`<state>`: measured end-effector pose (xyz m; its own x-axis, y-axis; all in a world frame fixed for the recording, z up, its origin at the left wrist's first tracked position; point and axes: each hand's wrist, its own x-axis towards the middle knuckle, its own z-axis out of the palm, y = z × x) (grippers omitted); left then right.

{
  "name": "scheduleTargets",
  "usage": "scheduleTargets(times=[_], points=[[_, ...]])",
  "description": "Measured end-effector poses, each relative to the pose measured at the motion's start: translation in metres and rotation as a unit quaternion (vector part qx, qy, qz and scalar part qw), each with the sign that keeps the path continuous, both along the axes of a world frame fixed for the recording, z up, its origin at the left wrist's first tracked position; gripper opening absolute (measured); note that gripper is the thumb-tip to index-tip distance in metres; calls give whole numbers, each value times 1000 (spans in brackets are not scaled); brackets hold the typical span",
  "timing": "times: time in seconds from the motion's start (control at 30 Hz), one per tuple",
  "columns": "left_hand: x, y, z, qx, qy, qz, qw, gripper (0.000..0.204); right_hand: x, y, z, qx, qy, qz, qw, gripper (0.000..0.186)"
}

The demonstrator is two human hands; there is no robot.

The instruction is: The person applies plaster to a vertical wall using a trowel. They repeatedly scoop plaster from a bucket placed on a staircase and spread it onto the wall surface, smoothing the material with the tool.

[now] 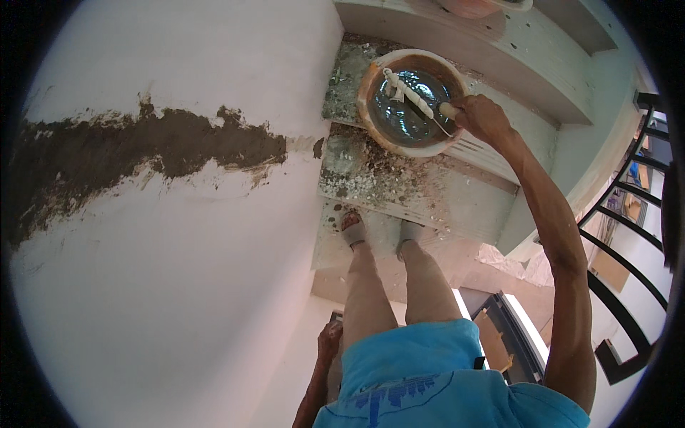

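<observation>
My right hand (489, 120) reaches over the right rim of a round, mud-stained basin (367, 89). It is closed on a pale, rounded handle end (448, 110); the rest of that piece is hidden. Dark, shiny water (407, 121) fills the basin's inside. Across it lies a tool with a white, cloth-wrapped handle (410, 93) and a thin light edge. Low by my left thigh, my left hand (330, 337) is closed beside a flat, dark-edged object (336, 316), which it seems to grip; my leg and arm hide most of it.
My feet stand on a stair step (385, 210) strewn with mortar crumbs and debris (371, 164). A white wall (178, 271) at left carries a dark mortar band (185, 139). More steps (528, 64) rise ahead, with another container (474, 7). A black railing (621, 260) runs at right.
</observation>
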<state>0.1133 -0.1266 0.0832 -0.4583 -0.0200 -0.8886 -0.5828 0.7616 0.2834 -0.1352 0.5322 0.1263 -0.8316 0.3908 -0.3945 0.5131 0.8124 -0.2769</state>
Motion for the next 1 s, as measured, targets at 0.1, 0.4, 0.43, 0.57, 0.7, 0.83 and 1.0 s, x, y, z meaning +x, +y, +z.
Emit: scheduleTargets(times=[0.1,0.4,0.43,0.57,0.7,0.83,1.0], points=[[-24,21,18,-3,20,-57,998,45,1,8,-1,8,-84,62,995,34],[-110,108,84,40,182,-142,972,45,15,25,3,-81,-27,-41,995,37],[-113,107,83,50,188,-152,969,45,12,21,9,-79,-48,-30,995,38],[-121,125,97,82,197,-131,968,43,16,11,21,-107,-25,-61,992,40],[-132,133,121,75,243,-187,949,42,13,2,30,-82,-50,-76,993,40],[-156,146,156,80,297,-184,933,41,29,13,10,-135,25,-81,987,40],[-175,146,181,61,334,-176,924,42,49,0,48,-244,23,-198,949,41]])
